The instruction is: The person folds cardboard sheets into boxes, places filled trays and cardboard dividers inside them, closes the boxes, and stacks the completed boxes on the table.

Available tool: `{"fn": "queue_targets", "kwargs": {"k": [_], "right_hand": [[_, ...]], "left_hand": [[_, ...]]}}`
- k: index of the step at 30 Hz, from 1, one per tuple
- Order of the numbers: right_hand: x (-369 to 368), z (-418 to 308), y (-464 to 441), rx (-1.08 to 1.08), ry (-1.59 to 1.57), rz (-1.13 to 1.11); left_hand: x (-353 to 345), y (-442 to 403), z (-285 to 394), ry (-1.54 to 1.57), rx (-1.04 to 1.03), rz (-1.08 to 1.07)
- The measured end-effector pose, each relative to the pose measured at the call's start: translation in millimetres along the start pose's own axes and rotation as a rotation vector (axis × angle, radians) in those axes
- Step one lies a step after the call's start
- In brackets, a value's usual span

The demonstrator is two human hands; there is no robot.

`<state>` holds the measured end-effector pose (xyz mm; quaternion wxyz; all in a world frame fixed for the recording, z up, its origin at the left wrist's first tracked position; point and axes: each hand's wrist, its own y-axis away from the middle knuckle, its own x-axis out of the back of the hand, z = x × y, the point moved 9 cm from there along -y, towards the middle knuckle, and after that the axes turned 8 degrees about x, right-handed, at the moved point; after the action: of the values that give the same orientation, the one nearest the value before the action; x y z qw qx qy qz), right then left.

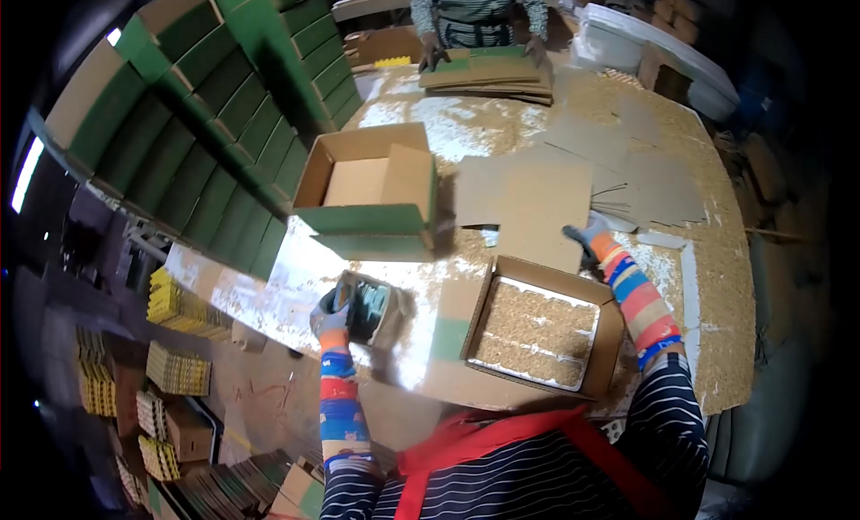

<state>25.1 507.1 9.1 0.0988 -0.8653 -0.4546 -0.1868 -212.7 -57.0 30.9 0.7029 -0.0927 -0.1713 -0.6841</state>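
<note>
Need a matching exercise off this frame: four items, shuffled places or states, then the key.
1. left hand
2. right hand
3. co-worker's hands
4. carton nearest the wearer

A. on a stack of flat cardboard
B. open, brown granular filling inside
C. at a small container
D. at the edge of a plain brown sheet

1-C, 2-D, 3-A, 4-B

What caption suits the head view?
Left hand beside a small, pale, open-topped container, right hand at a flat brown cardboard sheet.

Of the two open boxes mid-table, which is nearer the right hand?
The box with crumbly brown fill, beside the right hand; the green-walled box sits farther off, left.
</note>
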Motion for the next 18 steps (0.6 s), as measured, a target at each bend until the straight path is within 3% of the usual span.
{"fn": "queue_targets", "kwargs": {"k": [1,2,5,6,7,8,9,10,11,12,13,14,15,16,17,18], "right_hand": [[18,-6,-3,0.02,0.09,0.052],[36,-18,1,0.035,0.11,0.127],[85,-80,37,0.114,0.03,0.409],[90,-80,38,0.148,-0.158,0.399],[104,-97,55,0.288,0.153,0.51],[100,-149,88,0.414,0.48,0.617],[87,-201,122,0.523,0.823,0.705],[69,-238,139,0.523,0.853,0.58],[46,-262,152,0.518,0.877,0.455],[17,-266,162,0.545,0.941,0.298],[-12,-261,175,0.572,0.994,0.132],[-42,-247,192,0.651,1.078,0.024],[-78,-178,195,0.733,0.878,0.039],[-101,-190,220,0.472,1.145,-0.412],[-117,-171,233,0.412,1.033,-0.534],[-145,-124,241,0.386,0.94,-0.668]], "left_hand": [[-1,3,1,0.039,0.117,-0.021],[-10,9,5,0.274,0.181,-0.161],[-11,17,39,0.046,-0.01,-0.124],[-11,41,82,-0.063,-0.293,-0.058],[-30,56,104,-0.001,-0.353,-0.205],[-40,91,137,0.239,-0.348,-0.214],[-62,144,184,-0.28,-0.947,-0.133],[-95,171,186,0.028,-0.722,-0.483],[-117,239,216,-0.281,-1.161,-0.577],[-142,269,209,-0.487,-1.202,-0.666],[-148,277,202,-0.43,-1.21,-0.667],[-142,264,203,-0.35,-1.066,-0.603],[-132,242,204,-0.275,-0.93,-0.54],[-124,207,181,-0.134,-0.839,-0.497],[-120,172,147,-0.002,-0.73,-0.457],[-124,157,126,0.186,-0.494,-0.556]]}}
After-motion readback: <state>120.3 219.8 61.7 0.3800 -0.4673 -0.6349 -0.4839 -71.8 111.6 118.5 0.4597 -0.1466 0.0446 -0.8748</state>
